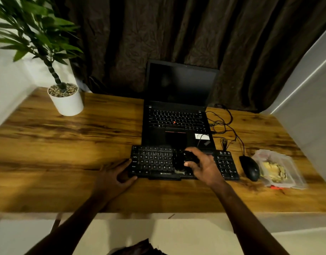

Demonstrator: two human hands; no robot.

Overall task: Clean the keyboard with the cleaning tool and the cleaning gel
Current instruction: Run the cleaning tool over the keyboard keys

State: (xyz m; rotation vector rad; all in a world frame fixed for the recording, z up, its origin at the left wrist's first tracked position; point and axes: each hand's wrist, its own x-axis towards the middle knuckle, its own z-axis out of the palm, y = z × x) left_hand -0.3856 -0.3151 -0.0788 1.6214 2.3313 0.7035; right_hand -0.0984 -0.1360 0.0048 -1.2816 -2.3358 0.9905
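A black keyboard (154,162) lies on the wooden desk (66,144) in front of an open laptop (177,115). My right hand (202,166) grips a dark cleaning tool (186,160) over the keyboard's middle keys; the tool is blurred and its shape is hard to tell. My left hand (116,177) grips the keyboard's left front corner, thumb on the front edge. A clear bag (280,170) with yellowish cleaning gel (272,172) inside lies at the desk's right side.
A black mouse (250,168) sits between the keyboard and the bag, its cable tangled beside the laptop. A potted plant in a white pot (66,100) stands at the back left. Dark curtains hang behind the desk; a white wall closes the right.
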